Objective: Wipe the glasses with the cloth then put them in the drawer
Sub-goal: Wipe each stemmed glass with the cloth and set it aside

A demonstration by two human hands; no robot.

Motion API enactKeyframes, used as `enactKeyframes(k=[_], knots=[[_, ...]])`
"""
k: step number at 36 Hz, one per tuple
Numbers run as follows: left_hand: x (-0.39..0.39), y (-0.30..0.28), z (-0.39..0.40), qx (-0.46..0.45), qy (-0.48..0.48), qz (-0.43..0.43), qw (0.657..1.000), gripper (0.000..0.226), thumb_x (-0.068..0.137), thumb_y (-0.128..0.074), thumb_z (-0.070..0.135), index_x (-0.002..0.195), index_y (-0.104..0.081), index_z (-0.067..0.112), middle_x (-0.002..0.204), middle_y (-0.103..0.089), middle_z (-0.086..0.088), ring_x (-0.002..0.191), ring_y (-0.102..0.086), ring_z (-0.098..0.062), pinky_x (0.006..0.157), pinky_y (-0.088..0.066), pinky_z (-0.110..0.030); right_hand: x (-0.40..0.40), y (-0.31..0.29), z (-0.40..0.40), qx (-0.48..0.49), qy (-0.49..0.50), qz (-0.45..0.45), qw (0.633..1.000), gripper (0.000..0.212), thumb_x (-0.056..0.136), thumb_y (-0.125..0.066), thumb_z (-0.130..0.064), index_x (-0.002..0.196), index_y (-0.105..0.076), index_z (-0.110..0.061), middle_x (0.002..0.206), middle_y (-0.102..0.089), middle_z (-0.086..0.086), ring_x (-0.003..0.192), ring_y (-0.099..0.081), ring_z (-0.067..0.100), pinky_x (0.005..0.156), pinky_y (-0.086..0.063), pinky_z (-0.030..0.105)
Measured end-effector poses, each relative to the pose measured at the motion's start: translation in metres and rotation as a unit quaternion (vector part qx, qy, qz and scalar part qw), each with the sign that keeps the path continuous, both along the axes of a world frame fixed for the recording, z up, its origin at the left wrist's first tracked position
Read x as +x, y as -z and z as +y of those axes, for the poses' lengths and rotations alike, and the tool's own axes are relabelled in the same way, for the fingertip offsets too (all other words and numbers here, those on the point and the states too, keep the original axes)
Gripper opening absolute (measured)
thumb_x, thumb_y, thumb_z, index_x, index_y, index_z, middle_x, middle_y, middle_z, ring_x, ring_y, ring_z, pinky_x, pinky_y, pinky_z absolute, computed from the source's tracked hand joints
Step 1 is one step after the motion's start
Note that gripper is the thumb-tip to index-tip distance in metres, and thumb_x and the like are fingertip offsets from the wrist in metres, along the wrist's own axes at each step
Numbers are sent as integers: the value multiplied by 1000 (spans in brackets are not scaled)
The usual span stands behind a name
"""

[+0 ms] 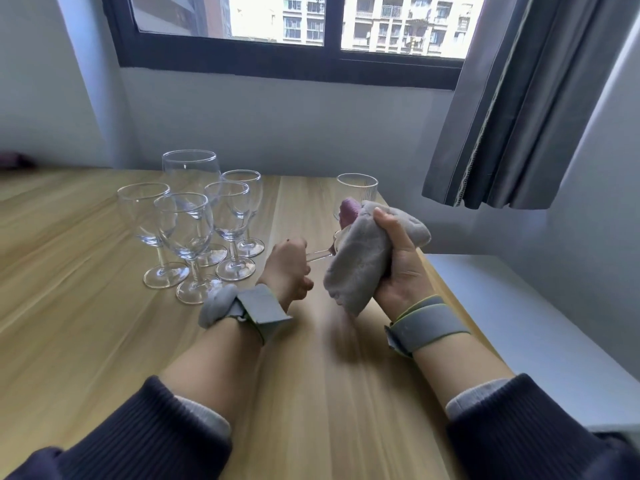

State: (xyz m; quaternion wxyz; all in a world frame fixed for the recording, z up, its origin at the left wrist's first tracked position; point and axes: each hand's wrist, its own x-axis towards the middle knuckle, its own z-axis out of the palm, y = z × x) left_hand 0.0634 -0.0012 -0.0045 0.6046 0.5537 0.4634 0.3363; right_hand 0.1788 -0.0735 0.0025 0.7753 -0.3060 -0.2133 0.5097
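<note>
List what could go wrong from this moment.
The left hand holds the clear ribbed stemmed glass only by its thin stem, so the grey cloth twisting in the right hand might snap it. The five clear wine glasses cluster close by the left hand; a stray knock could topple them.

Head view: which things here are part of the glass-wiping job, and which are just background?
Job:
- ribbed glass, held tilted by its stem
- grey cloth, wrapped round its bowl
- left hand on the stem
- right hand gripping the cloth
- five stemmed glasses standing on the table

Background:
- curtain
- window
- white ledge

No drawer is in view.
</note>
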Motion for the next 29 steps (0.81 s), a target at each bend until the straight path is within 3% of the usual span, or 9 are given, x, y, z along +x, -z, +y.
enactKeyframes(k=[3,7,10,13,19,22,24,27,29], knots=[[-6,1,0,-127,51,-58,989,21,92,-32,20,72,-29,18,59,-27,-1,34,-23,-9,35,-13,-7,-1,1,-1,-1,-5,-26,1000,55,74,-75,-26,122,-62,-2,102,-62,18,84,-60,29,83,-53,43],[-9,4,1,-246,98,-110,958,23,90,-31,22,67,-31,17,57,-27,1,31,-24,-6,29,-11,-7,-3,-3,-6,34,-21,-63,997,16,77,-68,-22,88,-78,-15,90,-69,12,77,-61,27,90,-46,51],[-7,4,-5,-296,132,-151,934,27,88,-31,19,62,-34,15,53,-30,1,31,-26,-6,28,-12,-7,-4,-6,-9,57,-47,-71,995,17,83,-63,-21,91,-77,-17,91,-72,6,80,-67,19,88,-50,38],[-4,3,-12,-313,135,-182,922,34,88,-32,15,56,-40,11,50,-32,0,30,-28,-6,28,-13,-7,-4,-9,-11,48,-36,-98,993,18,82,-66,-22,98,-71,-16,92,-72,5,81,-68,18,86,-52,39],[2,4,-21,-249,90,-188,946,31,89,-30,13,59,-38,12,48,-33,0,30,-26,-6,31,-11,-7,-5,-9,-7,7,3,-98,995,31,75,-72,-26,103,-68,-14,93,-71,8,84,-67,23,84,-54,41],[8,6,-25,-198,65,-177,962,31,90,-30,12,60,-37,13,43,-34,1,28,-26,-7,34,-12,-8,-5,-11,-7,11,6,-67,998,23,75,-73,-23,95,-72,-12,90,-73,8,80,-69,21,93,-51,43],[12,6,-27,-158,54,-158,973,32,90,-30,12,58,-35,15,39,-32,2,28,-25,-9,34,-12,-10,-4,-11,-6,6,13,-48,999,30,74,-74,-24,100,-70,-9,93,-73,10,80,-69,22,97,-49,44],[12,2,-28,-61,24,-96,993,34,92,-32,12,59,-34,13,47,-31,-5,36,-26,-15,35,-15,-10,-5,-10,-4,2,13,-31,999,36,74,-75,-26,103,-72,-6,103,-71,13,91,-67,25,100,-47,43],[11,4,-24,38,-1,-54,998,32,94,-31,7,62,-32,10,57,-30,-8,44,-26,-18,33,-19,-12,-7,-10,-3,6,5,-10,1000,24,74,-73,-25,87,-77,-5,99,-72,13,95,-66,25,106,-43,42]])
